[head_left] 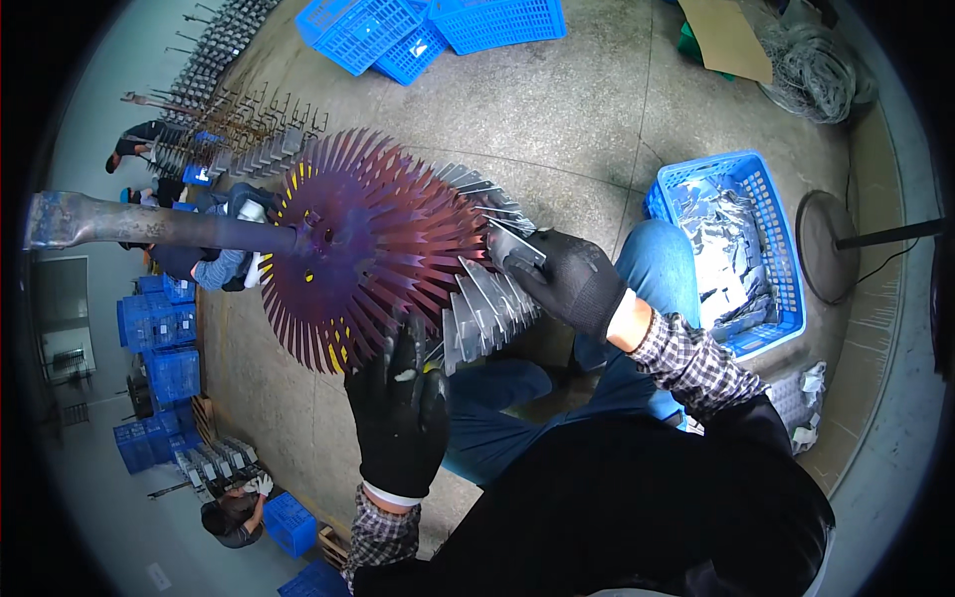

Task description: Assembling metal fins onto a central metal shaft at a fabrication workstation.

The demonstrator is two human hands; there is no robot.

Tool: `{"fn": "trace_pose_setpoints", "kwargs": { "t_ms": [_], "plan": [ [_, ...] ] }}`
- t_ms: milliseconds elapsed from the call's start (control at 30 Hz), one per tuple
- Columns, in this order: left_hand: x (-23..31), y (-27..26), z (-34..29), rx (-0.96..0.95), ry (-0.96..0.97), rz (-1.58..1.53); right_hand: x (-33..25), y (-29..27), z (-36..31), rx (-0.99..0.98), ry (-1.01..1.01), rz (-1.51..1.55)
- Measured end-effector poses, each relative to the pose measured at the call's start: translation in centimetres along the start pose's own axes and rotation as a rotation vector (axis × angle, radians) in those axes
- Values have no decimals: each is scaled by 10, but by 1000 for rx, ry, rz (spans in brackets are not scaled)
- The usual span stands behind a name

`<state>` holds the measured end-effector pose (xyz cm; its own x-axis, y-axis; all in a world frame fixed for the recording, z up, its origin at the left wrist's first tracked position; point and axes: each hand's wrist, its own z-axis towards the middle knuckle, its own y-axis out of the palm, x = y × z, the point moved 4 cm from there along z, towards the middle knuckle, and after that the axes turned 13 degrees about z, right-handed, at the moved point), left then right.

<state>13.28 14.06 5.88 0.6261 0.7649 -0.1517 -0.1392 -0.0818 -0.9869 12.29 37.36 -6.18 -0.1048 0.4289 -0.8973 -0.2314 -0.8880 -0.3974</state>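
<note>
A large purple-red round rack (343, 234), built of stacked discs with many pointed prongs, is held on a thick metal shaft (199, 226). Flat grey metal plates (477, 308) stand in a row along its right-hand edge, and more sit at its upper right. My right hand (572, 284), in a black glove, is closed on a small metal plate (517, 242) at the prong tips. At the rack's lower edge my left hand (401, 423), gloved too, has its fingers stretched over the prongs. It appears to hold nothing, though its fingertips partly blend into the dark prongs.
Beside my right knee stands a blue crate (786, 269) full of loose metal plates. A round-based stand (826, 249) is right of it. Blue crates (497, 25) lie at the far side, stacked crates (159, 323) at the left. Co-workers sit left; one (234, 512) handles a loaded rack.
</note>
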Motion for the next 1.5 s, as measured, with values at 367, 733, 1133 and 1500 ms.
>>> {"fn": "trace_pose_setpoints", "kwargs": {
  "t_ms": [367, 733, 1133, 1500],
  "plan": [
    [0, 12, 22, 90, 81, 4, -6, 4, 3, -38, -56, -56],
    [3, 13, 41, 8, -35, -114, -16, 5, 0, -20, -239, -106],
    [8, 7, 75, 299, 106, 17, -21, 4, 4, -14, -314, -137],
    [8, 13, 76, 289, 93, 21, -31, 2, 4, -52, -302, -215]
  ]
}}
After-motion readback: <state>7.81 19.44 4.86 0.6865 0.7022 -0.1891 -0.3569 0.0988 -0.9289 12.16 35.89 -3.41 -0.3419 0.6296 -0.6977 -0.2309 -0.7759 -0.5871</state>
